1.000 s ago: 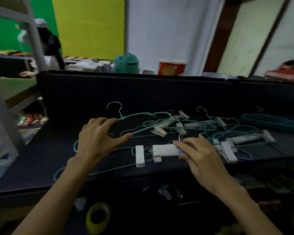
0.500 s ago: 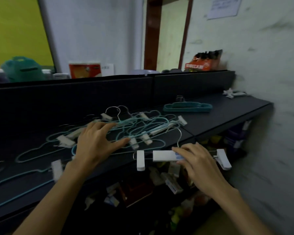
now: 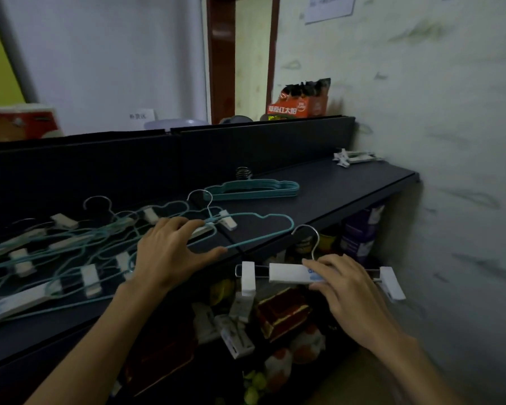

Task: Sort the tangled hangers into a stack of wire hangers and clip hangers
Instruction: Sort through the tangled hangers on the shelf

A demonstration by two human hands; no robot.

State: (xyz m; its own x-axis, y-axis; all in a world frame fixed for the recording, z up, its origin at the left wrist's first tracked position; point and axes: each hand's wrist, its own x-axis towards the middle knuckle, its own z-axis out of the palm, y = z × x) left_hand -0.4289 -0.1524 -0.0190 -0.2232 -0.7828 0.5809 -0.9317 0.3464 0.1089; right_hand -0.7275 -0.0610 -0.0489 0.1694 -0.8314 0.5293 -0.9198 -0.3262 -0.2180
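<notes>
We hold a white clip hanger (image 3: 289, 273) in our right hand (image 3: 348, 293), fingers (image 3: 327, 266) curled over its bar just past the front edge of the dark surface (image 3: 348, 185); its long axis runs level, left to right, with the metal hook pointing up and a clip at each end. A blue mark on the bar is too blurred to read. Our left hand (image 3: 170, 252) rests on the tangled hangers (image 3: 70, 247) near the front edge, fingers spread and relaxed over teal wire. A stack of teal wire hangers (image 3: 254, 188) lies lengthwise toward the back edge, and white clip hangers (image 3: 354, 157) sit in the far right corner. A red package (image 3: 301, 105) behind carries Chinese writing.
</notes>
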